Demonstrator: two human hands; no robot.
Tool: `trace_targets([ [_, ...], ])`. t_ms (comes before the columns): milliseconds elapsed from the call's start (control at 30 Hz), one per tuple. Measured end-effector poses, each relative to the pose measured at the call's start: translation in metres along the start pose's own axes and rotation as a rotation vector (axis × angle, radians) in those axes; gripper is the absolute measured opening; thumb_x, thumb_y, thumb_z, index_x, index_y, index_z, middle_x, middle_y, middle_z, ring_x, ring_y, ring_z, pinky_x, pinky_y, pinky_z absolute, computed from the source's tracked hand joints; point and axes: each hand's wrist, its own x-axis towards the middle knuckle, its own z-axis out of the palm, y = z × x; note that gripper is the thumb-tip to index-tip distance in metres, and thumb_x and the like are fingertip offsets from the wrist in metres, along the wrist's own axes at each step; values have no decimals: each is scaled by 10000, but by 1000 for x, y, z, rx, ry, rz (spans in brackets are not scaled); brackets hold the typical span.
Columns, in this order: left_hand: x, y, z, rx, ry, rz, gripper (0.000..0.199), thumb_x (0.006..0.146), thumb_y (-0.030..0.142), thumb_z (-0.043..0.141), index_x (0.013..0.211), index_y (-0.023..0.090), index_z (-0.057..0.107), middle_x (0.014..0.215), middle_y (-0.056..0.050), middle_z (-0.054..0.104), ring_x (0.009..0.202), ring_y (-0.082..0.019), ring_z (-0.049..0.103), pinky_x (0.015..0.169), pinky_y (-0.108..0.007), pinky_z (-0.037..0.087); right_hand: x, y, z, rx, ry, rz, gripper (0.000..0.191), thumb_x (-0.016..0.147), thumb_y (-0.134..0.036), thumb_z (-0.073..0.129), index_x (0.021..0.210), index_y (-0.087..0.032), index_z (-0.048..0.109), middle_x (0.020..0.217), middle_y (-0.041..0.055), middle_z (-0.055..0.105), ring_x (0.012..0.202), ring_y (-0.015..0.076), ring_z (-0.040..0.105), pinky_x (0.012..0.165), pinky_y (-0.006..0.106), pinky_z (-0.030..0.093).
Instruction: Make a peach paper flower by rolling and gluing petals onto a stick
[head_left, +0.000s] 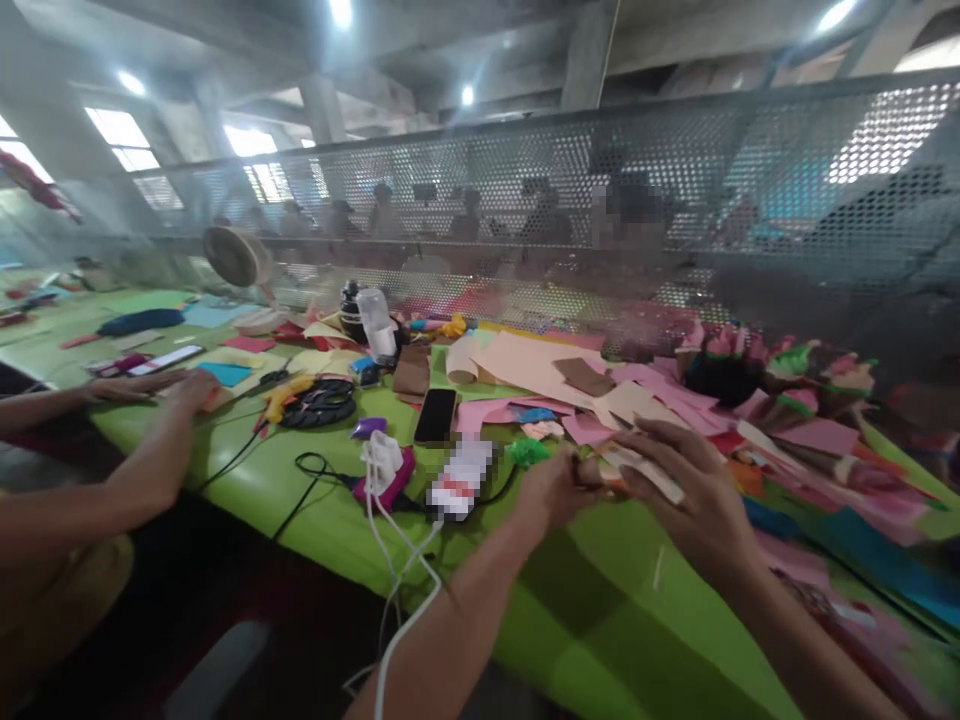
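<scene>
Over the green tabletop, my left hand (559, 490) is closed in a pinch, its fingertips close to those of my right hand. A small orange-edged bit shows between the two hands, too blurred to name. My right hand (686, 485) is bent around a pale, flat strip (651, 474), with the fingers above it and the thumb hidden. A thin dark point shows past the right fingertips; I cannot tell what it belongs to. Just left of my left hand lies a crumpled green piece (529, 452). Pink and cream sheets (525, 365) lie beyond both hands.
A charging phone (461, 480) with white cables and a dark phone (436, 416) lie left of my hands. Further left are a yellow-handled tool (289, 398), a black cable coil (319, 402) and a co-worker's arms (161, 450). A bottle (376, 325) and fan (234, 258) stand behind.
</scene>
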Motion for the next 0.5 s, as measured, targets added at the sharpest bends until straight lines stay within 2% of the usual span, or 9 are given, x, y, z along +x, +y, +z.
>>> trace_targets([
  [33, -3, 2, -1, 115, 16, -27, 495, 584, 269, 839, 1017, 165, 623, 846, -83, 680, 896, -310, 648, 858, -456, 468, 10, 0, 0, -3, 9, 6, 278, 946, -352, 540, 1198, -303, 646, 1228, 122, 608, 1163, 318, 575, 945, 515, 473],
  [67, -5, 5, -1, 374, -5, -77, 518, 681, 337, 772, 1127, 149, 585, 923, -123, 688, 931, -329, 653, 863, -468, 470, 22, 0, 3, -11, -10, -7, 291, 944, -351, 539, 1209, -291, 642, 1204, 122, 620, 1147, 316, 586, 938, 506, 480],
  [133, -11, 11, 1, 512, -20, -104, 588, 767, 381, 691, 1257, 101, 527, 1061, -211, 678, 1016, -378, 639, 890, -499, 461, 50, -5, 16, -17, -89, -47, 337, 926, -338, 555, 1246, -259, 622, 1204, 124, 638, 1138, 317, 592, 928, 495, 487],
  [200, -14, 14, 5, 689, -92, -117, 589, 836, 423, 608, 1320, 107, 500, 1121, -222, 668, 1043, -372, 637, 890, -487, 478, 82, -15, 40, -31, -186, -115, 389, 908, -317, 576, 1290, -245, 598, 1194, 120, 653, 1131, 309, 594, 925, 477, 486],
  [267, -14, 13, 9, 776, -146, -96, 537, 845, 431, 604, 1290, 134, 557, 1146, -207, 664, 1059, -365, 632, 903, -486, 484, 113, -28, 73, -103, -292, -194, 433, 880, -282, 603, 1311, -239, 592, 1215, 118, 651, 1118, 298, 595, 927, 456, 475],
  [333, -12, 8, 13, 840, -147, -36, 504, 823, 419, 644, 1244, 144, 620, 1203, -214, 642, 1129, -377, 592, 956, -503, 459, 140, -42, 109, -240, -391, -237, 502, 860, -231, 611, 1359, -220, 560, 1289, 130, 616, 1106, 292, 595, 918, 431, 462],
  [400, -8, 0, 15, 870, -122, -35, 468, 826, 346, 652, 1247, 142, 648, 1261, -241, 614, 1198, -404, 544, 981, -527, 435, 163, -52, 144, -394, -489, -310, 520, 886, -190, 561, 1402, -235, 521, 1382, 131, 561, 1113, 275, 589, 924, 406, 435],
  [500, -3, -10, 17, 722, -55, -4, 573, 841, 178, 601, 1411, 158, 543, 1369, -268, 552, 1311, -450, 455, 1002, -573, 398, 185, -58, 190, -429, -544, -358, 435, 950, -181, 471, 1374, -240, 551, 1404, 132, 548, 1114, 254, 583, 930, 384, 401],
])
